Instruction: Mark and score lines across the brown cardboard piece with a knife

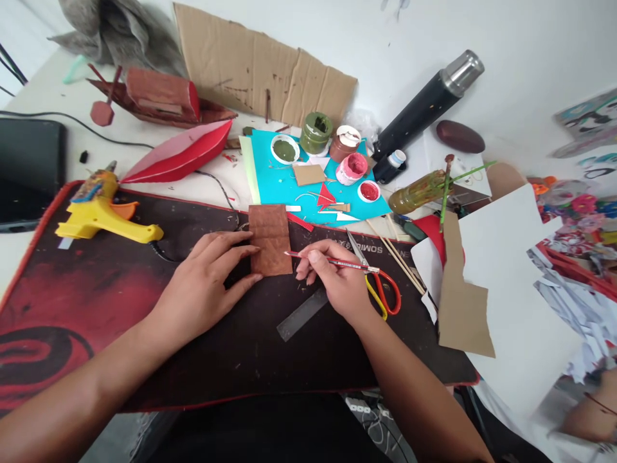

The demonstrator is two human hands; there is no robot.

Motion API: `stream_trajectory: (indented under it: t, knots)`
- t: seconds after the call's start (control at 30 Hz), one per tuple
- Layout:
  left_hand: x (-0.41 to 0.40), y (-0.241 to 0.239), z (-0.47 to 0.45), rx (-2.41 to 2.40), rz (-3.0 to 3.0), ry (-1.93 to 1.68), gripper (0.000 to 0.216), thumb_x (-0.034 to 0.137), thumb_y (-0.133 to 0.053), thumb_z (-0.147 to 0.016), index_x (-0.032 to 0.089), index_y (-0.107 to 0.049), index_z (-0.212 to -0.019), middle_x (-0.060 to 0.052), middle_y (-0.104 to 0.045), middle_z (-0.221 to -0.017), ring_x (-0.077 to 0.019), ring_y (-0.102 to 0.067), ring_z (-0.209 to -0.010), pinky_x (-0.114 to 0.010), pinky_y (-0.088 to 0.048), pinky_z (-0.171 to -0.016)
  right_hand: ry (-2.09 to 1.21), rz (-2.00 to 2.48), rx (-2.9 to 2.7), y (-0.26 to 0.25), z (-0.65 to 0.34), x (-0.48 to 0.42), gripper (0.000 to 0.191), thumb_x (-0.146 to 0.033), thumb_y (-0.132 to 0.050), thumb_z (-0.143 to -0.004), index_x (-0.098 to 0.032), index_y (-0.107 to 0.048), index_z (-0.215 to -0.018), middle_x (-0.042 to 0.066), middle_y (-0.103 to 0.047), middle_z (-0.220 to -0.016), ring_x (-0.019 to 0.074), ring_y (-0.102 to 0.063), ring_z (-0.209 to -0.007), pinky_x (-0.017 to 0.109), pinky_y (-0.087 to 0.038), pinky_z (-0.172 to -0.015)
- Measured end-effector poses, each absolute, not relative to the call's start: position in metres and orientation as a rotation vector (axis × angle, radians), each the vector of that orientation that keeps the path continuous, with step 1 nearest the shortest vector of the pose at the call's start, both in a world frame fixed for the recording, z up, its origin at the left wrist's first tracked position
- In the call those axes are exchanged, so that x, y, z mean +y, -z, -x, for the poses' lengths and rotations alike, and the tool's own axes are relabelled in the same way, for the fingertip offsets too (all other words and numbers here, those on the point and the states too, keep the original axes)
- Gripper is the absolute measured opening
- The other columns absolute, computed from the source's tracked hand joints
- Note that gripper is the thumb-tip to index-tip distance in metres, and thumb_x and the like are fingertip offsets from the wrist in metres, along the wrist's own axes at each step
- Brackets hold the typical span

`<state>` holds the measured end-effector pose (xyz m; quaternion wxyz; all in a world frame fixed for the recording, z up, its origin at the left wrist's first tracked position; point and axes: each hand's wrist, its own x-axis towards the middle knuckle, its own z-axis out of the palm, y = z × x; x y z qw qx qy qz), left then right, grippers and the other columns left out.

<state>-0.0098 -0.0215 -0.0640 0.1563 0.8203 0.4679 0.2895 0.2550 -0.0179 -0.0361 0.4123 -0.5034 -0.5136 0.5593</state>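
Forearms [108, 376] reach over the mat [207, 370] — at its far edge, the brown card [270, 251], touched only on its left by the spread left hand [202, 276], could be skewed by the pencil [347, 263] gripped in the right hand [338, 278].

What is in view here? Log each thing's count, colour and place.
mat: one, black and red, centre front
card: one, brown, middle of mat
pencil: one, red, at the card's right edge
strip: one, clear, nearer than the card
scissors: one pair, red and yellow handles, mat's right
glue gun: one, yellow, mat's left
sheet: one, blue, behind the mat
paint jars: three, green, brown and pink, back centre
scraps: uncounted, mixed, on the sheet
model boat: one, brown, back left
leaf-shaped piece: one, red and pink, before the boat
thermos: one, black and silver, back right
cardboard: several pieces, tan, back and right
cloth: one, grey, back left
left hand: one, bare, touching the card
right hand: one, bare, holding the pencil
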Motion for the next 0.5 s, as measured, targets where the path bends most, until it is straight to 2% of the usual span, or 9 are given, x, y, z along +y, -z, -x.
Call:
stream_trajectory:
  t: [0.17,0.3,0.5]
  knots:
    - [-0.022,0.065,0.008,1.363,-2.363,-0.784,0.033,0.038,-0.067,-0.109,0.024,-0.071,-0.138,-0.014,-0.074,-0.147,-0.0341,-0.071,-0.133,-0.056,-0.059,-0.117,-1.293,1.330,-1.364,0.046,-0.251,-0.015,0.042,-0.063,-0.069,-0.110,-0.025,-0.077,-0.094,0.000,-0.078,-0.076,0.0165,-0.075,-0.068,0.030,-0.060,-0.064]
    - [-0.022,0.066,0.008,1.370,-2.362,-0.776,0.034,0.038,-0.065,-0.110,0.025,-0.069,-0.140,-0.013,-0.073,-0.148,-0.0343,-0.071,-0.134,-0.057,-0.059,-0.116,-1.269,1.358,-1.331,0.049,-0.248,-0.016,0.046,-0.067,-0.067,-0.109,-0.025,-0.075,-0.091,0.000,-0.076,-0.072,0.0167,-0.073,-0.064,0.030,-0.059,-0.061]
    - [-0.021,0.066,0.008,1.354,-2.417,-0.773,0.033,0.036,-0.066,-0.111,0.023,-0.065,-0.140,-0.014,-0.073,-0.147,-0.0339,-0.070,-0.132,-0.055,-0.059,-0.114,-1.287,1.364,-1.363,0.047,-0.247,-0.015,0.044,-0.066,-0.066,-0.110,-0.026,-0.077,-0.096,0.001,-0.077,-0.077,0.0168,-0.074,-0.067,0.031,-0.060,-0.064]
